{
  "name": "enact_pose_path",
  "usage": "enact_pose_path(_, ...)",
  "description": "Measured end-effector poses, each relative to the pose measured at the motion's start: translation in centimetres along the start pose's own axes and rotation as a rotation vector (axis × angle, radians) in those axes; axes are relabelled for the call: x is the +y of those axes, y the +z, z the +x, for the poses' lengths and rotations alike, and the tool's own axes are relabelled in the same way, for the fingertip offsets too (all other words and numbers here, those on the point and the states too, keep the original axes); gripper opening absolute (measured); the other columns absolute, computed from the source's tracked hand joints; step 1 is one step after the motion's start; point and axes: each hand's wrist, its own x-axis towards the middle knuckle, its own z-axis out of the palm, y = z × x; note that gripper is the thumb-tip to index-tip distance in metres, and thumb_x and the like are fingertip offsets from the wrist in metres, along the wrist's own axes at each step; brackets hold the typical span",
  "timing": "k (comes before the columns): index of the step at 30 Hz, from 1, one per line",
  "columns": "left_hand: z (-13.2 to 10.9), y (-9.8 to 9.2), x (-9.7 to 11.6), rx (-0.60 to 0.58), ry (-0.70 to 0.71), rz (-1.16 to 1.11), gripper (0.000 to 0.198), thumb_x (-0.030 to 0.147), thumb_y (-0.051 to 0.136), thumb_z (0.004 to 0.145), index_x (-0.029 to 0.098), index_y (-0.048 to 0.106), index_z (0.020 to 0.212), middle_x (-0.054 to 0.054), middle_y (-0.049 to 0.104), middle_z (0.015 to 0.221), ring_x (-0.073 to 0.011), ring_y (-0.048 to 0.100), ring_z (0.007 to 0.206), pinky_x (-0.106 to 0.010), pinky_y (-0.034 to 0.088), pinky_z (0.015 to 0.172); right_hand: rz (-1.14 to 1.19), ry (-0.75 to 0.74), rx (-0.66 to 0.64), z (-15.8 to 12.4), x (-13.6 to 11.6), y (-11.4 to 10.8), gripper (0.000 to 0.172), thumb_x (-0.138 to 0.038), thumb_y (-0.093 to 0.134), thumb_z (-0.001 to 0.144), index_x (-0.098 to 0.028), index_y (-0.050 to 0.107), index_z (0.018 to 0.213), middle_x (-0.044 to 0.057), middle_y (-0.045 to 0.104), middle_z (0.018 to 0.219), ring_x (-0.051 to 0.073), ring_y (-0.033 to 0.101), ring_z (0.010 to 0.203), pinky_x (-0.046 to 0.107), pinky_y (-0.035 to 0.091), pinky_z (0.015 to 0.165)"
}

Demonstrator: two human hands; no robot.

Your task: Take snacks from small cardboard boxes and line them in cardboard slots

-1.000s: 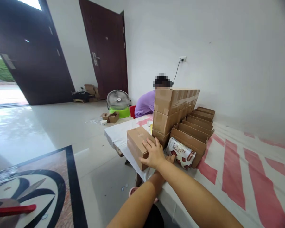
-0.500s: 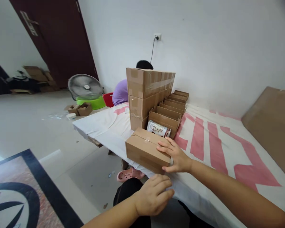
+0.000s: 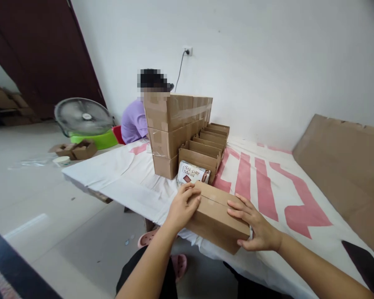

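Note:
A closed brown cardboard box (image 3: 216, 227) lies near the table's front edge, between my two hands. My left hand (image 3: 182, 209) is curled over its left end, fingertips on the top. At the right end my right hand (image 3: 255, 227) grips the box, fingers on top and thumb low on the side; something whitish shows under that palm. Just behind the box leans a white and brown packet (image 3: 193, 172) marked "Super Meal", against a row of open cardboard boxes (image 3: 202, 153).
Taped cartons (image 3: 165, 143) stand stacked left of the open boxes. Behind them sits a person in a purple top (image 3: 134, 120). A large cardboard sheet (image 3: 339, 166) leans at right, a dark flat object (image 3: 363, 261) near it. A fan (image 3: 84, 116) stands on the floor at left.
My left hand has come up from below the table edge onto the box's left end. The box has shifted right and nearer, with my right hand still on it. The view has turned right.

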Motion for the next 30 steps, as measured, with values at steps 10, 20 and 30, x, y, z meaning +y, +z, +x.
enact_pose_path(10, -1.5, 1.6, -1.6, 0.160, -0.027, -0.276, 0.028, 0.035, 0.052, 0.091, 0.018, 0.073, 0.097, -0.012, 0.067, 0.125, -0.0270, 0.062, 0.119, -0.046, 0.050, 0.103, 0.005, 0.018, 0.071, -0.6, -0.5, 0.7, 0.082, -0.047, 0.073, 0.075, -0.029, 0.040, 0.149, 0.011, 0.048, 0.151, 0.037, 0.023, 0.149, 0.060, 0.028, 0.118)
enact_pose_path(20, -1.4, 1.5, -2.2, 0.108, -0.039, -0.387, 0.031, 0.041, 0.053, 0.092, 0.018, 0.071, 0.102, -0.014, 0.064, 0.133, -0.0287, 0.059, 0.125, -0.049, 0.045, 0.108, -0.038, 0.702, 0.140, -8.4, 4.6, -0.9, 0.037, -0.050, 0.053, 0.092, -0.029, 0.068, 0.118, 0.012, 0.070, 0.118, 0.034, 0.064, 0.112, 0.055, 0.054, 0.096)
enact_pose_path(30, -1.2, 2.3, -1.4, 0.087, -0.041, -0.450, 0.026, 0.036, 0.053, 0.092, 0.018, 0.069, 0.101, -0.015, 0.063, 0.133, -0.0296, 0.059, 0.126, -0.048, 0.045, 0.107, -0.226, 0.610, 0.030, -11.0, 4.5, 0.1, 0.030, -0.031, 0.046, 0.096, -0.022, 0.064, 0.119, 0.011, 0.068, 0.105, 0.024, 0.069, 0.093, 0.038, 0.061, 0.077)
